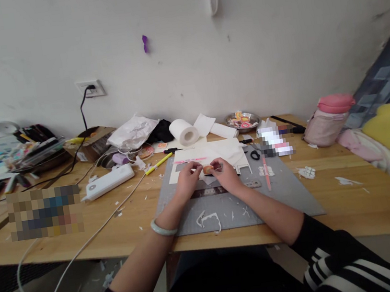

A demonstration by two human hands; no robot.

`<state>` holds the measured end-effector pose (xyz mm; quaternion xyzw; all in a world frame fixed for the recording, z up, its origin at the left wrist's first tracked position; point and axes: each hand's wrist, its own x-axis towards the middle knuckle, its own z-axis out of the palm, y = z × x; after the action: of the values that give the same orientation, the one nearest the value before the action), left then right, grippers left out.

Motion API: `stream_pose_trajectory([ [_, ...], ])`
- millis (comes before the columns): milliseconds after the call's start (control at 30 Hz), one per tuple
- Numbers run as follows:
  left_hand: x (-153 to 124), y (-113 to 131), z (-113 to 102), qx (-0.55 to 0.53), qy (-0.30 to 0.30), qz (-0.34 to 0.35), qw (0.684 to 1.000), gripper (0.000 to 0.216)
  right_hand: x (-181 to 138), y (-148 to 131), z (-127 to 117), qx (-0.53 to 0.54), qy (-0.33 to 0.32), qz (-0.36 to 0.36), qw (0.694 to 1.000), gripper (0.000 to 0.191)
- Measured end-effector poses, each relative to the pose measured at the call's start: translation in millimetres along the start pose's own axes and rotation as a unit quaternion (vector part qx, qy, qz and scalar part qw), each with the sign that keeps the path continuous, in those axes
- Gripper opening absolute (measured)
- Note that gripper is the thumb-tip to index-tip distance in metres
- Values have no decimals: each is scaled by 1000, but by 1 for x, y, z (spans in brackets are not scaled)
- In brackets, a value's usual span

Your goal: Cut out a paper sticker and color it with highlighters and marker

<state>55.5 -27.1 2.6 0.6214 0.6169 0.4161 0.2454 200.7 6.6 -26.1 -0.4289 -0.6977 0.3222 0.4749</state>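
Observation:
A small orange piece (207, 169) is held up between my two hands above the mat; its exact kind is too small to make out. My left hand (188, 180) pinches it from the left, fingers closed. From the other side, my right hand (226, 175) has its fingers closed at the piece's right edge. Beneath the hands lies a metal ruler (253, 184), partly covered by them, on a grey cutting mat (190, 214). White paper sheets (224, 149) lie just behind, with a pink pen (190, 160) across them.
White paper scraps (211, 220) litter the mat. Black-handled scissors (255, 155) and another pink pen (267, 174) lie right. Behind stand a paper roll (184, 133) and a metal bowl (230, 124) of colourful pieces. A white power strip (110, 181), yellow pen (159, 163) and cables lie left; a pink bottle (326, 123) stands right.

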Motion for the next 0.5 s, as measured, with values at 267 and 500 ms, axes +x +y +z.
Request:
stream_pose_trajectory([
  [267,0,-2,2,1,-9,5,1000,20,1,4,-1,-3,2,8,1000,19],
  [500,2,-5,3,11,-24,9,1000,21,1,7,0,-6,0,11,1000,20],
])
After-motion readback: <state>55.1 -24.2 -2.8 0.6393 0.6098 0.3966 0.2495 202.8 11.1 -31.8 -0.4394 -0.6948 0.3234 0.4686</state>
